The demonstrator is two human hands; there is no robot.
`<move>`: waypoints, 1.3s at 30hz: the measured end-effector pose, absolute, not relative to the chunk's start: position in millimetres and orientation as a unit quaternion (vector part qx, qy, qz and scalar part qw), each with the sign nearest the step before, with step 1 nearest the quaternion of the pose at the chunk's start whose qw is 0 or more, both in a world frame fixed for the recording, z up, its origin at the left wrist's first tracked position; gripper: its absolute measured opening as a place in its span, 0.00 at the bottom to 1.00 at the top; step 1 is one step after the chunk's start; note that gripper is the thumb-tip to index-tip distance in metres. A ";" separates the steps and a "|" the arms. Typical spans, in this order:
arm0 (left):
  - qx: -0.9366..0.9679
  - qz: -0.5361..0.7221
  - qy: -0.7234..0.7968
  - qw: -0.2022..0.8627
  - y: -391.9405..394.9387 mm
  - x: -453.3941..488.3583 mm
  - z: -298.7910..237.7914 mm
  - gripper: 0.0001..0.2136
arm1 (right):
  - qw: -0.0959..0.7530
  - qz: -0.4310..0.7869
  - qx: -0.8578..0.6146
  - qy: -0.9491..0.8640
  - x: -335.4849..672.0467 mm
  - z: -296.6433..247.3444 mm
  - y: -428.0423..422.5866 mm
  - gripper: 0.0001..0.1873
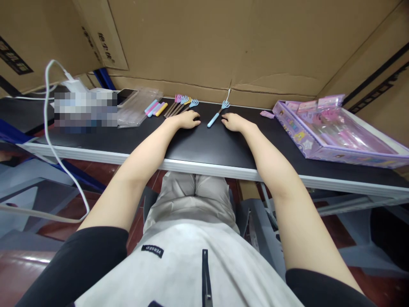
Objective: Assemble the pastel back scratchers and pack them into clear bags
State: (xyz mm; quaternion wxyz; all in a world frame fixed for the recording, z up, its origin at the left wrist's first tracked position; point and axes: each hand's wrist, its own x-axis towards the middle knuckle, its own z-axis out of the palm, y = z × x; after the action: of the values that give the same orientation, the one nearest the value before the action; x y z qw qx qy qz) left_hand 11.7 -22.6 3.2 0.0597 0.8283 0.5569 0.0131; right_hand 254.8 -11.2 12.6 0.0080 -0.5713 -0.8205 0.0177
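Between my hands a small back scratcher lies slantwise on the black tabletop, with a light blue handle, a dark shaft and a light blue claw head. My left hand rests on the table left of it, fingers loosely spread and holding nothing. Close beside that hand lie several claw heads on brown shafts, in pink, blue and yellow. Further left is a row of loose coloured handles. My right hand rests just right of the back scratcher, near its shaft, fingers apart with nothing in them.
A purple display box with packaged pink pieces stands at the right, a small pink-purple scrap beside it. Clear plastic bags and a phone lie at the left. A white cable hangs over the front edge. Cardboard walls the back.
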 end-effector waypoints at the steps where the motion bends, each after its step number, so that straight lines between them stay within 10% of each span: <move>1: 0.828 0.014 0.557 0.060 -21.6 11.1 2.7 0.32 | 0.009 0.017 -0.570 -0.821 255.6 11.8 -9.7 0.26; 39: 0.836 0.041 0.545 0.054 -15.5 8.7 -3.5 0.31 | 0.132 0.029 -0.465 -0.875 258.1 -12.8 13.4 0.30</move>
State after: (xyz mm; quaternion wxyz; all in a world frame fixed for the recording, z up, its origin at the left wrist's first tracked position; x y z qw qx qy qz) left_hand 8.7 -15.5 -3.5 0.0539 0.8360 0.5446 0.0414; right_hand 258.1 13.4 -12.8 0.1320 -0.4648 -0.8750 0.0293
